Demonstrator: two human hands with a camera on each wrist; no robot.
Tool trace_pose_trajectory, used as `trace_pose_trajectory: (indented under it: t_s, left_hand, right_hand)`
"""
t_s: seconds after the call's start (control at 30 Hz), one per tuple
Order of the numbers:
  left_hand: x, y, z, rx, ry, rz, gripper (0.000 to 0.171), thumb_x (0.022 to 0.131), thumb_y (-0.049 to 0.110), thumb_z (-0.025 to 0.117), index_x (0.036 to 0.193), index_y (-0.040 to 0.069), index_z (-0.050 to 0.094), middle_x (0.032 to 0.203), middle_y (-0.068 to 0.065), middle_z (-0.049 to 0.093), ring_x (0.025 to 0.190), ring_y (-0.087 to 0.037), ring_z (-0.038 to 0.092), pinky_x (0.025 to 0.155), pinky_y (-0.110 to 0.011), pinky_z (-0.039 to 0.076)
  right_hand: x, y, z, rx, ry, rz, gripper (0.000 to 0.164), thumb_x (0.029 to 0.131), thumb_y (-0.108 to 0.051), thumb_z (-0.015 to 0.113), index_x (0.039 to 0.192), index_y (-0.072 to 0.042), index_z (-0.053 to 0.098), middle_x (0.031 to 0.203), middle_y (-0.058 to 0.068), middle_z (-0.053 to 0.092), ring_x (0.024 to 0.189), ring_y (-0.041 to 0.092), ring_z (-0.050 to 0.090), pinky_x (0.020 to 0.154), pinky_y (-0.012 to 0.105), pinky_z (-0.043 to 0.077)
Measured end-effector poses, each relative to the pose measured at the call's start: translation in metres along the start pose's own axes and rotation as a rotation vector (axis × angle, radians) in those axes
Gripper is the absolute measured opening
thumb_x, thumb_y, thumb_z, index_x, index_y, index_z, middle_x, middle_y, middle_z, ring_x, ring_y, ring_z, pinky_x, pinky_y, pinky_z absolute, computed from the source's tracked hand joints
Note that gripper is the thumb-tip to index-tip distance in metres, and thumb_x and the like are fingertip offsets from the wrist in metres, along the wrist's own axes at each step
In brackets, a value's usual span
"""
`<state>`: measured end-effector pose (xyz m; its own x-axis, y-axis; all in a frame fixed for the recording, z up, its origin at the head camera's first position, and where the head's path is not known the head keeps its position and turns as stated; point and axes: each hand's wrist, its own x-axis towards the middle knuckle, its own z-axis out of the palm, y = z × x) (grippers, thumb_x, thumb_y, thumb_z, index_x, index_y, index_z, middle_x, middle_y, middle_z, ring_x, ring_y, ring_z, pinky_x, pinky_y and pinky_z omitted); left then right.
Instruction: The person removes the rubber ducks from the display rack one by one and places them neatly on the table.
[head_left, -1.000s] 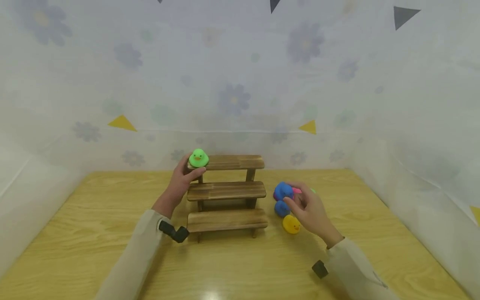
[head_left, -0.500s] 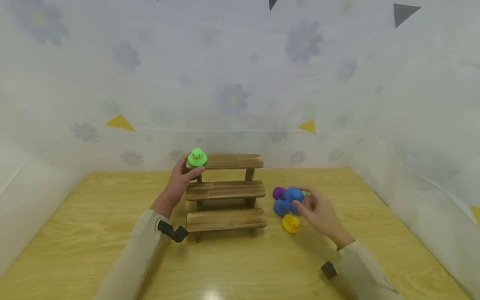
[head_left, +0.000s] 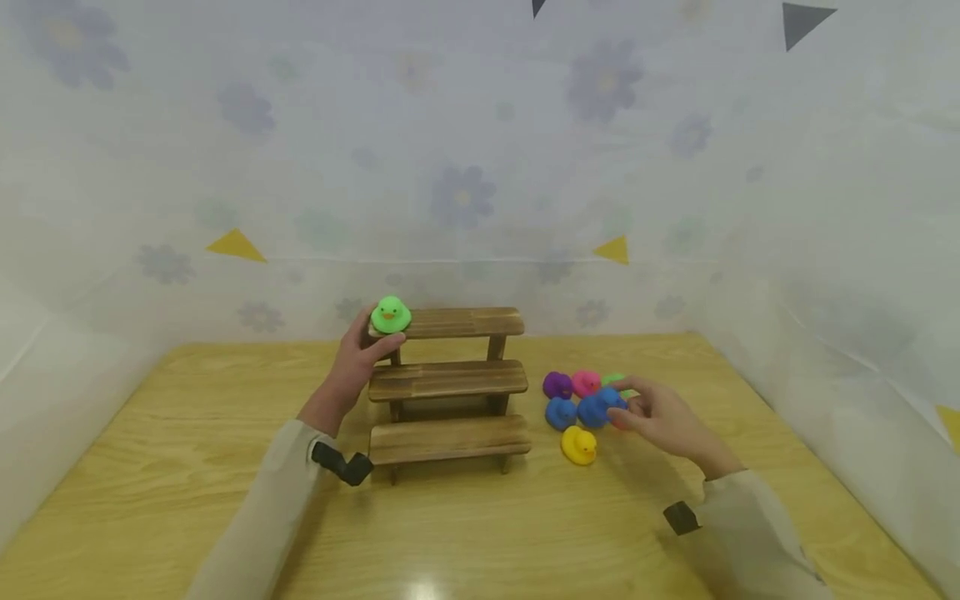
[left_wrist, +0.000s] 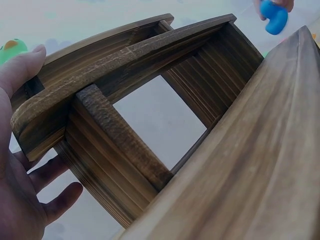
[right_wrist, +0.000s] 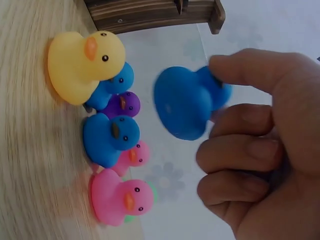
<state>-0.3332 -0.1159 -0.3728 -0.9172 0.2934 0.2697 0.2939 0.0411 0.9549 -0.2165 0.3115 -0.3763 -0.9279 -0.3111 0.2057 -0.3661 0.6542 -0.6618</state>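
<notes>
My left hand (head_left: 351, 360) holds the left end of the top tier of a three-step wooden stand (head_left: 450, 379), thumb along its front edge. Beside that thumb a green rubber duck (head_left: 391, 314) sits on the tier, facing me. In the right wrist view, a blue rubber duck (right_wrist: 182, 102) is pinched by its head between thumb and finger of my right hand (right_wrist: 260, 145). That hand is raised over a cluster of ducks right of the stand. Among them are a yellow duck (right_wrist: 82, 67), a second blue duck (right_wrist: 107, 140) and a pink duck (right_wrist: 120, 197).
Further ducks in the cluster include a purple one (head_left: 557, 385) and a green one (head_left: 615, 382) partly behind my right fingers. All stand on a light wooden table (head_left: 465, 542). White flower-patterned cloth (head_left: 465, 150) encloses the back and sides.
My right hand has moved rightward with the blue duck, from above the purple duck to the right side of the cluster, uncovering pink and purple ducks. My left hand stays at the stand.
</notes>
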Motion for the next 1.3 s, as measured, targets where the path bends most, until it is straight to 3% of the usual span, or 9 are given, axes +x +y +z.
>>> trace_pose_trajectory:
  t_s: [0.2, 0.37, 0.67, 1.0, 1.3]
  left_hand:
    - [-0.001, 0.000, 0.000, -0.006, 0.004, -0.008, 0.061, 0.097, 0.021, 0.058, 0.151, 0.019, 0.028, 0.126, -0.001, 0.049, 0.106, -0.005, 0.057, 0.099, -0.040, 0.044]
    - [-0.003, 0.001, 0.000, -0.003, -0.006, 0.003, 0.061, 0.098, 0.022, 0.057, 0.151, 0.018, 0.027, 0.125, -0.001, 0.049, 0.106, -0.004, 0.057, 0.098, -0.040, 0.044]
    - [-0.003, -0.001, 0.002, -0.015, -0.008, -0.008, 0.061, 0.098, 0.021, 0.056, 0.151, 0.018, 0.027, 0.128, -0.002, 0.049, 0.109, -0.005, 0.055, 0.100, -0.042, 0.043]
    - [-0.002, -0.005, 0.001, -0.016, 0.005, -0.003, 0.060, 0.097, 0.021, 0.058, 0.149, 0.017, 0.030, 0.123, 0.002, 0.051, 0.107, -0.007, 0.056, 0.098, -0.041, 0.044]
    - [-0.001, -0.006, 0.000, -0.013, 0.008, -0.005, 0.061, 0.097, 0.022, 0.058, 0.150, 0.018, 0.029, 0.127, -0.002, 0.050, 0.107, -0.007, 0.056, 0.099, -0.044, 0.044]
  right_hand:
    - [-0.004, 0.006, -0.009, 0.020, -0.159, 0.019, 0.036, 0.093, -0.015, 0.063, 0.122, 0.006, 0.056, 0.055, -0.012, 0.033, 0.046, -0.002, 0.027, 0.045, 0.021, 0.035]
    - [-0.009, 0.010, -0.014, 0.068, -0.231, -0.012, 0.034, 0.093, -0.009, 0.062, 0.122, 0.008, 0.055, 0.057, -0.012, 0.030, 0.047, -0.001, 0.025, 0.045, 0.022, 0.036]
    - [-0.008, 0.019, -0.010, 0.025, -0.267, 0.042, 0.038, 0.089, -0.012, 0.068, 0.121, 0.004, 0.055, 0.057, -0.011, 0.035, 0.049, -0.001, 0.031, 0.045, 0.018, 0.033]
    - [-0.004, 0.025, -0.002, 0.058, -0.300, 0.023, 0.033, 0.088, -0.009, 0.067, 0.116, 0.004, 0.056, 0.058, -0.011, 0.035, 0.048, -0.002, 0.032, 0.045, 0.018, 0.033]
    - [-0.001, 0.027, 0.000, 0.055, -0.329, 0.007, 0.029, 0.087, -0.006, 0.066, 0.114, 0.002, 0.059, 0.059, -0.010, 0.039, 0.049, -0.002, 0.035, 0.046, 0.017, 0.036]
